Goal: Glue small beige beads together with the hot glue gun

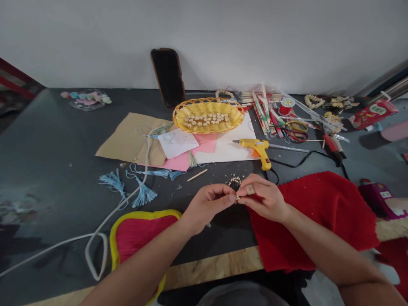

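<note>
My left hand [213,204] and my right hand [263,197] meet over the dark table, both closed in a pinch. Between their fingertips sits a small cluster of pale beads [237,198], partly covered by the fingers. Just beyond lies a loose pile of tiny beige beads [235,180]. A yellow glue gun [257,146] rests past my right hand, its nozzle toward the left. Farther back, a yellow woven basket [208,129] holds several small flower-like bead clusters [207,120]. A short wooden stick [197,175] lies past my left hand.
Red cloth [318,216] spreads under my right forearm. A white cable [127,197] loops across the left, near blue tassels [145,195] and a yellow-edged pink pad [137,231]. A phone [168,76] leans on the wall. Scissors [296,129], packaged sticks [261,110] and a red carton [372,114] stand back right.
</note>
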The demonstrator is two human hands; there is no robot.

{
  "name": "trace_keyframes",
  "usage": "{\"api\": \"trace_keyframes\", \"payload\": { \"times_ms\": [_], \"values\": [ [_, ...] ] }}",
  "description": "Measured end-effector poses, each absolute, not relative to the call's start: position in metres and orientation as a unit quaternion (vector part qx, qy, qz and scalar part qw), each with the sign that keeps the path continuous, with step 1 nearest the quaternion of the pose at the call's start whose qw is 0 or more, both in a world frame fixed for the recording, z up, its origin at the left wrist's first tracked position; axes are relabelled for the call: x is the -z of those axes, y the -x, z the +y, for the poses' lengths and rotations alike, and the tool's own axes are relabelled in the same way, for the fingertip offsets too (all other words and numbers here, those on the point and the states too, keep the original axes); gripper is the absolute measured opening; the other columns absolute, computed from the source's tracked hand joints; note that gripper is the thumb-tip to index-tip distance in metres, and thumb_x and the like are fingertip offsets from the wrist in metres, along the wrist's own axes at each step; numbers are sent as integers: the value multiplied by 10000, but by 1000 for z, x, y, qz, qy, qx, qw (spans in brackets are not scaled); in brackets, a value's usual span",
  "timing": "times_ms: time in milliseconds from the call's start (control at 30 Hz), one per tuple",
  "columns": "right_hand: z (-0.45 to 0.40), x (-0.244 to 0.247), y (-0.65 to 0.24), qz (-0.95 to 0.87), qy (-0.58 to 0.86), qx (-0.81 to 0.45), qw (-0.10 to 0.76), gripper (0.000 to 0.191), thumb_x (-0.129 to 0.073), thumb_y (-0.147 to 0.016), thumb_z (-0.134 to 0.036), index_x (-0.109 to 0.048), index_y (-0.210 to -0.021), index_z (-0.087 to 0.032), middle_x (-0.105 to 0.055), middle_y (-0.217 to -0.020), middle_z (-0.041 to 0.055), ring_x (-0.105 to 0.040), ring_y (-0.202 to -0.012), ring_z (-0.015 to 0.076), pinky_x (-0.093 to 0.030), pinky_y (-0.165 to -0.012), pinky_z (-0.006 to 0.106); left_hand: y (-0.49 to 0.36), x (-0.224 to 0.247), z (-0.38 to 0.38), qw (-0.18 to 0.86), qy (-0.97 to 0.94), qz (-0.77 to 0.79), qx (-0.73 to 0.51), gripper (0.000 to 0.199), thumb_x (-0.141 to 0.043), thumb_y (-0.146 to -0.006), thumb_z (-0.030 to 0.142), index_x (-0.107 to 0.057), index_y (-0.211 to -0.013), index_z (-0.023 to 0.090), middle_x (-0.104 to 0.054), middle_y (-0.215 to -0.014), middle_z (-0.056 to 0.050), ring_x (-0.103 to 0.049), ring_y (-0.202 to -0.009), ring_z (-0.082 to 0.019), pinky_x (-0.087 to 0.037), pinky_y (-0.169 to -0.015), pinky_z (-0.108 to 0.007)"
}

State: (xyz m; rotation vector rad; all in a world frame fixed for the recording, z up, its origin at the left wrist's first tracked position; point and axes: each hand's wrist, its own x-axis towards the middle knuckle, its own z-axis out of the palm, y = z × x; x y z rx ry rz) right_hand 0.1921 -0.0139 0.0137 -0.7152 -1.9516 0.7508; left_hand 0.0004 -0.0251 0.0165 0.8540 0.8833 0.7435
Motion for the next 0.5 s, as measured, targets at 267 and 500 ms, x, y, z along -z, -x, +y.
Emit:
{"api": "trace_keyframes", "payload": {
  "times_ms": [267, 500],
  "values": [
    [-12, -12, -194, -792, 269, -339, 431, 37, -673, -853, -187, -670, -889, -176, -653, -814, 60, -619, -753, 146, -544, -686, 293, 2, -15, -24, 753, -413, 412, -304, 290, -765, -711, 397, -678, -721, 120, -560, -641, 10, -414, -600, -86, -298, -567, -211],
    [-12, -13, -195, -791, 271, -355, 417, 45, -663, -862, -224, -666, -868, -179, -654, -807, 54, -621, -745, 143, -545, -687, 289, 2, -17, -23, 747, -430, 419, -285, 324, -763, -692, 433, -665, -695, 125, -505, -591, 29, -351, -558, -76, -240, -519, -212]
  ]
}}
